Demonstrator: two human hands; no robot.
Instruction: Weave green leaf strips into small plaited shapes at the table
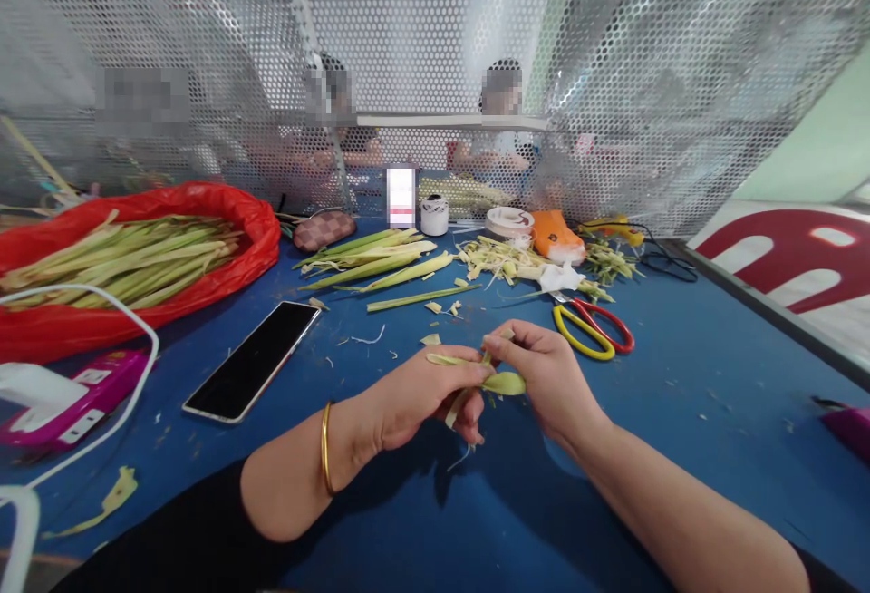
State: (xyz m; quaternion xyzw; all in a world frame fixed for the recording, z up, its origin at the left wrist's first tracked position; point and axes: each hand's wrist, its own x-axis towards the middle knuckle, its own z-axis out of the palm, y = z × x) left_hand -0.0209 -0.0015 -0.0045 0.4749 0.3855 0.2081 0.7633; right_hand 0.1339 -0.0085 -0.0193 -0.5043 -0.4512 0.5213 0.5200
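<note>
Pale green corn husk strips (504, 383), folded over one another, are held between my two hands above the blue table (544, 529). My left hand (431, 389) is closed, its thumb and fingers pinching the folded part; one strip end sticks out to the left and another hangs below. A fine white thread (462, 459) dangles under these fingers. Thumb and forefinger of my right hand (540, 362) pinch an upright strip end at the fold. Just beyond that hand lie scissors (585, 344) with one yellow and one red handle.
A red plastic bag (262, 221) of long husks stands left, near a black-screened phone (251, 362) and purple power strip (101, 384) with a white cable. Husks (381, 262), scraps (503, 257), a tape roll (509, 219) and an orange packet (557, 235) line the perforated metal screen (435, 31).
</note>
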